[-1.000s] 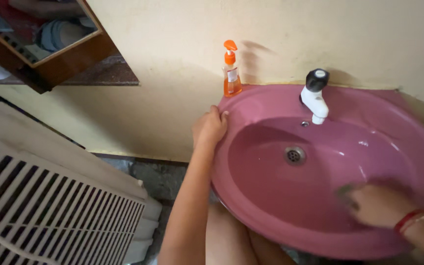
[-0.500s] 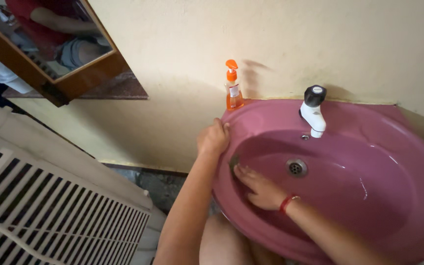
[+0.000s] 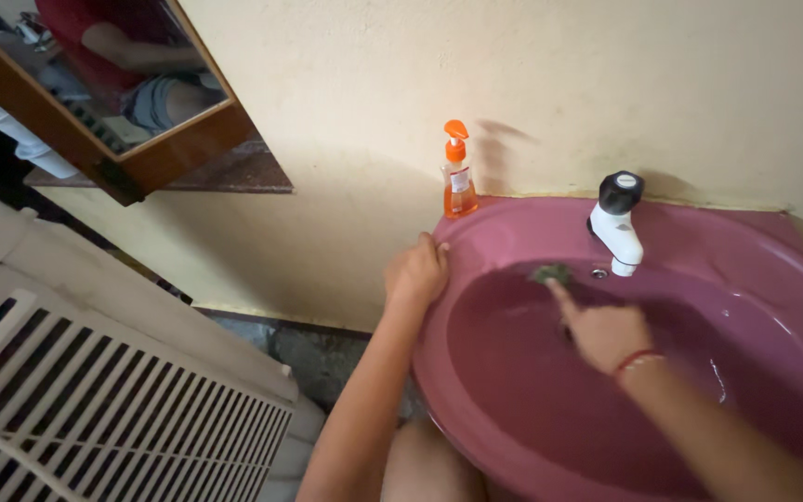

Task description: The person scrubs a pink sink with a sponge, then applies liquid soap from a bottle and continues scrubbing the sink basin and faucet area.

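Head view: pink basin (image 3: 513, 218) wall-mounted. Left hand (image 3: 415, 274) curled over basin's left rim, bracing. Right hand (image 3: 604, 333) inside bowl, fingers pressing dark green scrub pad (image 3: 550, 273) on back wall beside white tap (image 3: 616, 228). Advise firm, overlapping strokes. Orange pump bottle (image 3: 458, 175), white label, on basin's back-left corner.

An orange soap bottle (image 3: 458, 174) stands on the ledge by the wall; a wood-framed mirror (image 3: 104, 88) hangs left; a white slatted cooler (image 3: 95, 390) sits below.
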